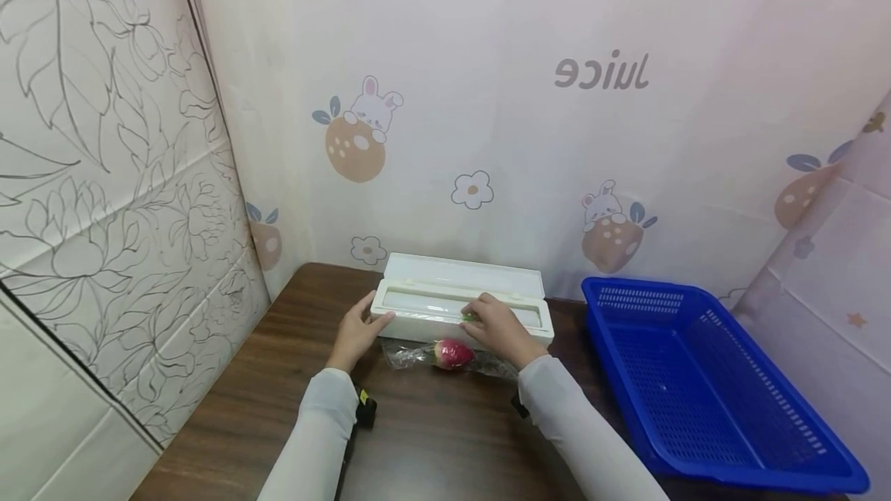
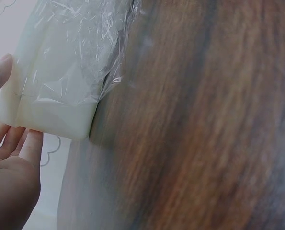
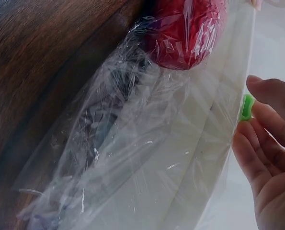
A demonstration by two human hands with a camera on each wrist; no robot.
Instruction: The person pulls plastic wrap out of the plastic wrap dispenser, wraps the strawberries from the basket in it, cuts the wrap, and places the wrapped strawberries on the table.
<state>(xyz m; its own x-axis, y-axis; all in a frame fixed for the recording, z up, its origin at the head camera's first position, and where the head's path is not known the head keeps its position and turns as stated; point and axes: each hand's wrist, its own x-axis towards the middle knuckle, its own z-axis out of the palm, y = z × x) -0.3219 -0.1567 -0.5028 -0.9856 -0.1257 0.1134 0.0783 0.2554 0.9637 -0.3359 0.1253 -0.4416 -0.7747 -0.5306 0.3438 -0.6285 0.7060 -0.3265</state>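
A white cling film dispenser [image 1: 418,327] stands near the back of the table with its lid raised. My left hand [image 1: 358,331] grips its left end, thumb and fingers on different sides of the corner in the left wrist view. At the front edge, the thumb and fingers of my right hand [image 1: 501,327] pinch a small green slider cutter [image 3: 246,107], mostly covered by the fingers in the head view. Clear cling film [image 1: 404,354] hangs over the dispenser's front onto the table. Against that front, a pinkish-red fruit [image 1: 452,354] with a pale end lies in the film.
A blue perforated plastic basket [image 1: 626,400] stands to the right of the dispenser. The brown wood-grain table [image 1: 431,439] reaches back to a printed curtain [image 1: 445,99]. Another sheet with line-drawn flowers [image 1: 125,176] hangs along the left side.
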